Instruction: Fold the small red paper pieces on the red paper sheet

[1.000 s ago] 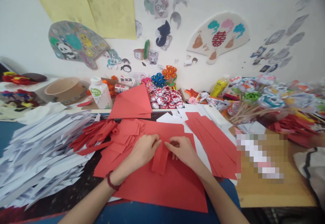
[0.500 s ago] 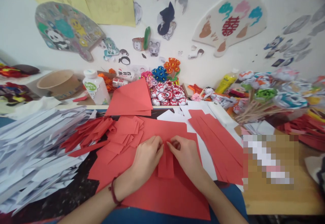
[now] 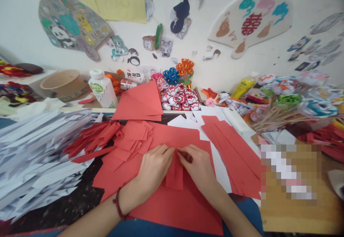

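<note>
A small strip of red paper (image 3: pixel 174 174) with a lengthwise fold line stands between my hands, over a large red sheet (image 3: pixel 185 212). My left hand (image 3: pixel 157 165) pinches its upper left edge, fingers pressed together. At the upper right edge, my right hand (image 3: pixel 197 165) grips the same strip between thumb and forefinger. The fingertips of both hands nearly meet at the top of the strip. Small cut red paper pieces (image 3: pixel 137 134) lie in an overlapping pile just left of my left hand.
Folded red strips (image 3: pixel 94 138) and a big heap of folded white paper strips (image 3: pixel 40 158) lie on the left. Long red strips (image 3: pixel 231 151) rest on white paper at right. Behind stand a white bottle (image 3: pixel 100 88), red-and-white paper balls (image 3: pixel 180 99) and paper flowers on sticks (image 3: pixel 290 100).
Both hands keep their pinch on the red strip, with the left fingers shifted slightly toward the right hand. The whole view has tilted a little.
</note>
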`<state>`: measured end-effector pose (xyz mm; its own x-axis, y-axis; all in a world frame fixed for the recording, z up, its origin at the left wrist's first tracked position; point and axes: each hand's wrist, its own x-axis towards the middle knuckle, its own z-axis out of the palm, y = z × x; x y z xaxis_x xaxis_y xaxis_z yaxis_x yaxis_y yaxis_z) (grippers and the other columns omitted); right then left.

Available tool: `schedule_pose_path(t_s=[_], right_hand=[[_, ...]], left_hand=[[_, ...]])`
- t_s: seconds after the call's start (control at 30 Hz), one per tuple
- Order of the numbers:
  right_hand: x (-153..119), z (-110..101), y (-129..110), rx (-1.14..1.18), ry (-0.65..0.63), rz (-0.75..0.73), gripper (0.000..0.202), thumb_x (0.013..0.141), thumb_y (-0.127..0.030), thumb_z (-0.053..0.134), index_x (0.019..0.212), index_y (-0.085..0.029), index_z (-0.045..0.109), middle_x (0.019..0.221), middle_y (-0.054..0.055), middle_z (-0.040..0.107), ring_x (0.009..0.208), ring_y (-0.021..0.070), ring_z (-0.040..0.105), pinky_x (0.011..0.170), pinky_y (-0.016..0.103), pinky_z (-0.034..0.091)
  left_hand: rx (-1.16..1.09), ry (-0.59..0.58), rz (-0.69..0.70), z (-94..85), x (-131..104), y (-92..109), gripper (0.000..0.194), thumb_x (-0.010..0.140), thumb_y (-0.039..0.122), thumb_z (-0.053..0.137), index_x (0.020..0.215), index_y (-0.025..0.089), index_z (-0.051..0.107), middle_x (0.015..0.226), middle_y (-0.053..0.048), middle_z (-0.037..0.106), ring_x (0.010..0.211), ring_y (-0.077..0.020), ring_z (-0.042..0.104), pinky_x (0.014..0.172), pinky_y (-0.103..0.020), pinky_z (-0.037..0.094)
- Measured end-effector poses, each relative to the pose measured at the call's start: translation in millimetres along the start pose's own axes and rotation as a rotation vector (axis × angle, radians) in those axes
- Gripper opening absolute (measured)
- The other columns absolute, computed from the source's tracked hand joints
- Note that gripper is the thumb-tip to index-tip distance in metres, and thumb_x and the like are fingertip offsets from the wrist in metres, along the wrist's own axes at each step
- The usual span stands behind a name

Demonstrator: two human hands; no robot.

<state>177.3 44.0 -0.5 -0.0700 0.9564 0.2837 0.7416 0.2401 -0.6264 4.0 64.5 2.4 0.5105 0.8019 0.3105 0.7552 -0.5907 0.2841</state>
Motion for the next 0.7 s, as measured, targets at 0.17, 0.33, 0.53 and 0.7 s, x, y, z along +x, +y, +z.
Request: schedule_pose_path(t_s=[0.17,0.33,0.53,0.7], right_hand=[[-3.0,3.2,3.8,0.018,0.001,-0.04,0.02,0.091,-0.015,0.051,0.086,-0.02,0.069,0.077,0.004,0.064,0.065,0.0163,0.061,0.06,0.028,0.046],[-4.9,5.0,4.4,0.025,-0.002,-0.078,0.025,0.095,-0.018,0.047,0.082,-0.019,0.068,0.078,0.005,0.062,0.067,0.0163,0.062,0.064,0.028,0.049],[-5.5,6.3,5.9,0.07,-0.036,-0.129,0.029,0.099,-0.024,0.044,0.089,-0.02,0.071,0.082,0.005,0.061,0.069,0.0154,0.061,0.067,0.028,0.052],[-5.5,6.5,7.7,0.144,-0.049,-0.135,0.032,0.099,-0.027,0.043,0.088,-0.021,0.072,0.083,0.005,0.06,0.071,0.0153,0.061,0.066,0.027,0.052]], left_hand=[[0.055,0.025,-0.033,4.8,-0.6,0.0,0.019,0.094,0.016,0.046,0.087,0.019,0.064,0.077,-0.003,0.063,0.068,-0.0151,0.056,0.059,-0.026,0.037],[0.096,0.047,0.035,1.2,-0.1,-1.1,0.023,0.095,0.018,0.047,0.078,0.02,0.063,0.076,-0.003,0.061,0.071,-0.0159,0.054,0.058,-0.027,0.036],[0.041,0.048,0.086,-3.8,1.0,-4.7,0.024,0.097,0.02,0.044,0.09,0.021,0.067,0.085,-0.003,0.062,0.076,-0.015,0.053,0.06,-0.026,0.039],[-0.035,0.041,0.089,-3.6,2.0,-5.7,0.024,0.096,0.021,0.046,0.089,0.02,0.069,0.086,-0.004,0.063,0.081,-0.0169,0.052,0.067,-0.028,0.042]])
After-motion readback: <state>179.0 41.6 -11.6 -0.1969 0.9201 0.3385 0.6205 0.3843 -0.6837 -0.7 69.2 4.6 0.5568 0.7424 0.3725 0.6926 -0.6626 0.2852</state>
